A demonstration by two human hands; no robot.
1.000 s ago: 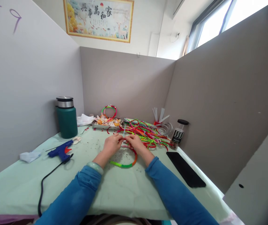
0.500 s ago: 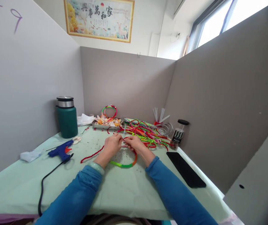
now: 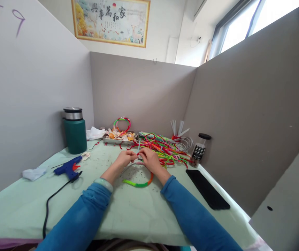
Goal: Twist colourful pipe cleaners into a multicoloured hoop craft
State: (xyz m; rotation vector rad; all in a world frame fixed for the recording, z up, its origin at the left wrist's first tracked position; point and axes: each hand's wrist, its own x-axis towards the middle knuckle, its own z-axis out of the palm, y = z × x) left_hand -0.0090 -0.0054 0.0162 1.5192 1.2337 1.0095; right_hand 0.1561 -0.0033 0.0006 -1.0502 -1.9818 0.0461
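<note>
My left hand [image 3: 124, 159] and my right hand [image 3: 150, 160] meet over the middle of the table, thumbs and fingertips pinched together. Between them shows a bit of red pipe cleaner [image 3: 138, 153]; most of it is hidden by the fingers. Just below my hands lies a ring [image 3: 138, 185], wrapped in green and orange pipe cleaner along its near side, with bare thin wire at its left. A pinkish stretch of its far side runs beneath the fingers. Behind my right hand is a tangled heap of coloured pipe cleaners [image 3: 162, 146].
A blue glue gun [image 3: 67, 169] with a black cord and a green flask [image 3: 75, 136] are on the left. At the back are a metal tray [image 3: 115, 142] of small pieces and a finished-looking coloured ring [image 3: 129, 123]. A jar [image 3: 199, 151] and black slab [image 3: 207, 188] are right.
The long red pipe cleaner tail that stretched left past my left wrist is gone from there. My left hand has shifted slightly left, with its fingertips still near my right hand's.
</note>
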